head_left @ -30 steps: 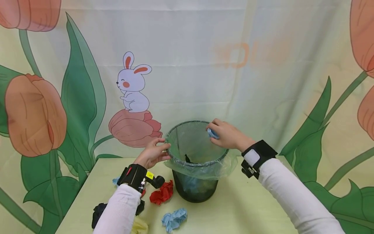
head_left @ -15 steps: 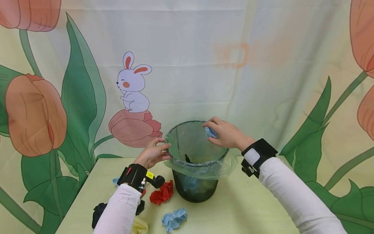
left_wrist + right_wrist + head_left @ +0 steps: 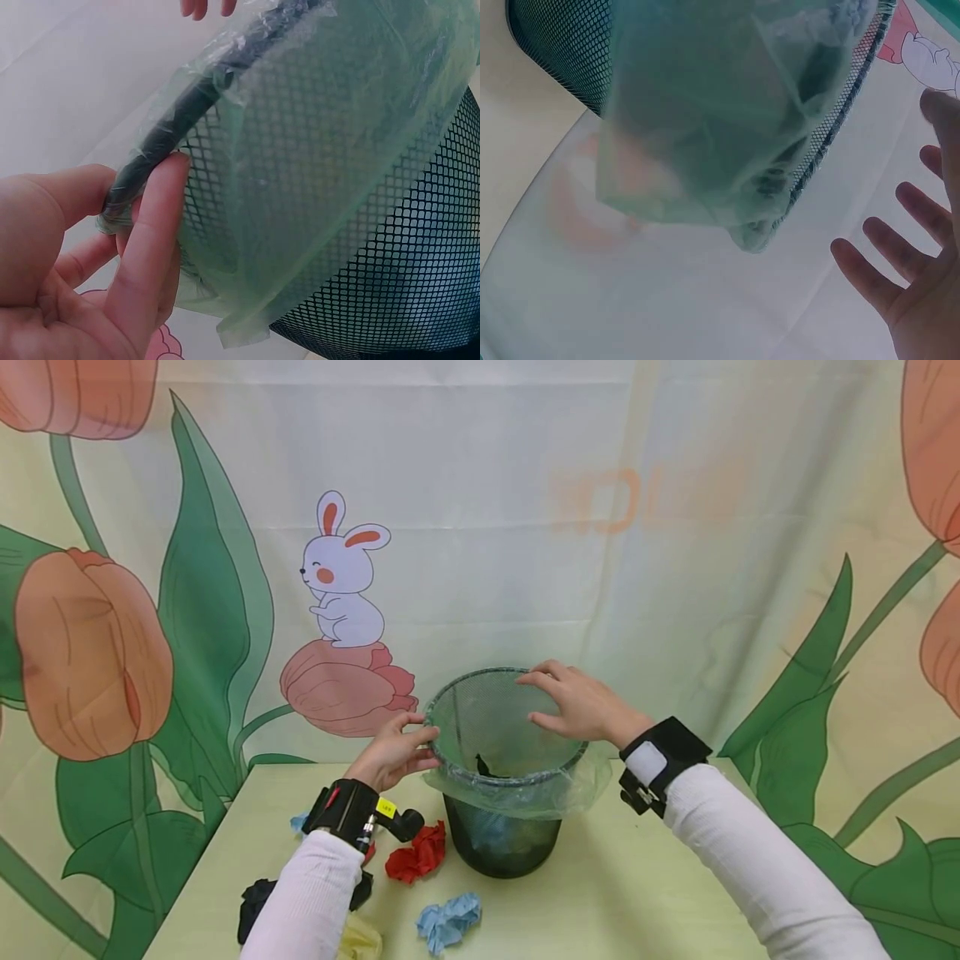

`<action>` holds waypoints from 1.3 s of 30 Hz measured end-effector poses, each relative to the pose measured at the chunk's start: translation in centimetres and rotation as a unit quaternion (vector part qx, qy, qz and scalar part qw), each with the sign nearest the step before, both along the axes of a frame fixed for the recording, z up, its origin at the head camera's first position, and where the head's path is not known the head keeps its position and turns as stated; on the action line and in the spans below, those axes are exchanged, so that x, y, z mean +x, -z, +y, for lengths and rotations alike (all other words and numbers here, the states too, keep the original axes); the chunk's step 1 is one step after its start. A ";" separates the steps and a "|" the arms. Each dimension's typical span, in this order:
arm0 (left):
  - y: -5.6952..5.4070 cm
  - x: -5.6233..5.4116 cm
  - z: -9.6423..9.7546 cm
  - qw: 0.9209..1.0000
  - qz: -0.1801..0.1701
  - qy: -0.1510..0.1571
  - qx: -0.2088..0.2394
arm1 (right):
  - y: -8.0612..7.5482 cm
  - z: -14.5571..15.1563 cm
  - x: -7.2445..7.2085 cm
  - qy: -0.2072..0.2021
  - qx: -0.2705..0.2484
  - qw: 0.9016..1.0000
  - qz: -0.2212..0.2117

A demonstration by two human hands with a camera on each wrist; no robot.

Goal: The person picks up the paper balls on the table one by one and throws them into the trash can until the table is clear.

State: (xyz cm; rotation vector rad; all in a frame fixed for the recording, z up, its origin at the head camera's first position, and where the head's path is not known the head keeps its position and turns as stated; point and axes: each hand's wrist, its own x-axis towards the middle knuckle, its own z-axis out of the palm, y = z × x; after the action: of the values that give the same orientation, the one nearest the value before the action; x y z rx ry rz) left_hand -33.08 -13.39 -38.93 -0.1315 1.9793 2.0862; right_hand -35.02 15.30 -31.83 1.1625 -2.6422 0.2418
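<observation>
A black mesh wastebasket (image 3: 502, 847) stands upright, lined with a thin green plastic bag (image 3: 300, 157) that is folded over its rim. My left hand (image 3: 395, 749) pinches the rim and bag at the left side, thumb on one side and fingers on the other in the left wrist view. Over the right part of the opening hovers my right hand (image 3: 581, 703), its fingers spread with nothing between them; the right wrist view shows the same spread fingers (image 3: 922, 214). Something dark (image 3: 483, 767) shows inside the basket.
Left of the basket lie crumpled papers: red (image 3: 417, 853), black (image 3: 255, 906) and yellow (image 3: 360, 939), partly behind my left arm. A light blue crumpled paper (image 3: 448, 922) lies in front of the basket. A printed cloth (image 3: 480, 568) hangs behind the table (image 3: 660, 885).
My right hand has opened and let go of the light blue crumpled paper over the basket; the paper is out of sight. My left hand has stayed at the rim.
</observation>
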 end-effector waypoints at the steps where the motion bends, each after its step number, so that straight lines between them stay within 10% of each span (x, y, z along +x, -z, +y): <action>1: 0.0 0.0 0.0 1.000 0.000 -0.001 0.000 | 0.0 0.1 0.0 0.003 0.001 1.000 0.002; 14: 0.1 0.0 0.0 1.000 0.001 -0.004 0.002 | 1.2 0.7 -0.2 0.067 -0.011 0.997 0.048; 39: 0.0 -0.3 0.0 1.000 0.002 -0.001 0.005 | 2.6 2.3 -0.7 0.241 -0.121 0.962 -0.034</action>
State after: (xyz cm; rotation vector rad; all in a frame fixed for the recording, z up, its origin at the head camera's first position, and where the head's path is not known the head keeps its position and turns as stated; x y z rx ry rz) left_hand -33.36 -13.35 -38.96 -0.1277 1.9723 2.0995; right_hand -35.73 17.64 -34.42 0.4222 -2.7546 0.4960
